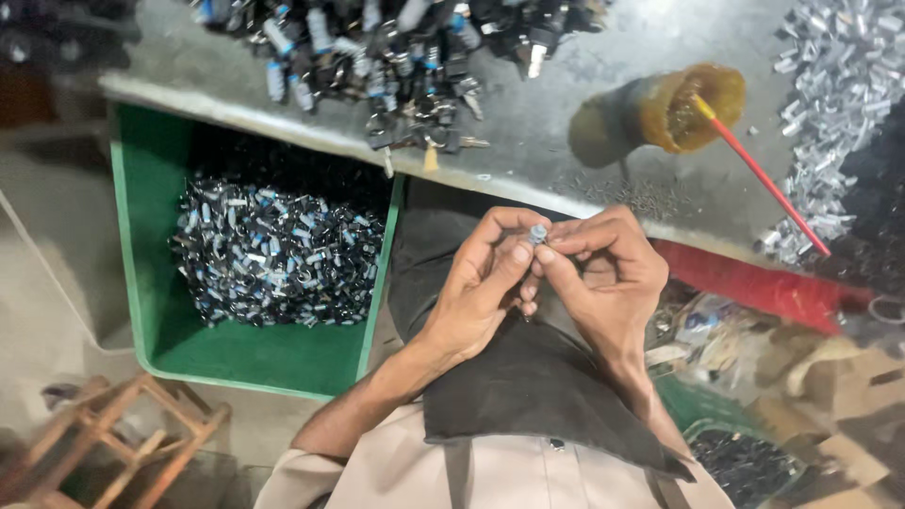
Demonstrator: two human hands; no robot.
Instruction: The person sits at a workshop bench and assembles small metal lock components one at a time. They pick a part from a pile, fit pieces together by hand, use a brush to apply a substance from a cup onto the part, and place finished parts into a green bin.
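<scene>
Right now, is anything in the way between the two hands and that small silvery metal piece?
Nothing visible: the left hand and right hand both pinch the small silvery metal piece at their fingertips, above a dark cloth on the lap.

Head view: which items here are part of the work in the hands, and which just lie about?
In hand: left hand, right hand, small metal part, green bin of parts, parts heap on bench.
Lying about: amber cup, red stick, wooden stool.

Small metal cylinder (538,233) between both hands' fingertips (519,253)
</scene>
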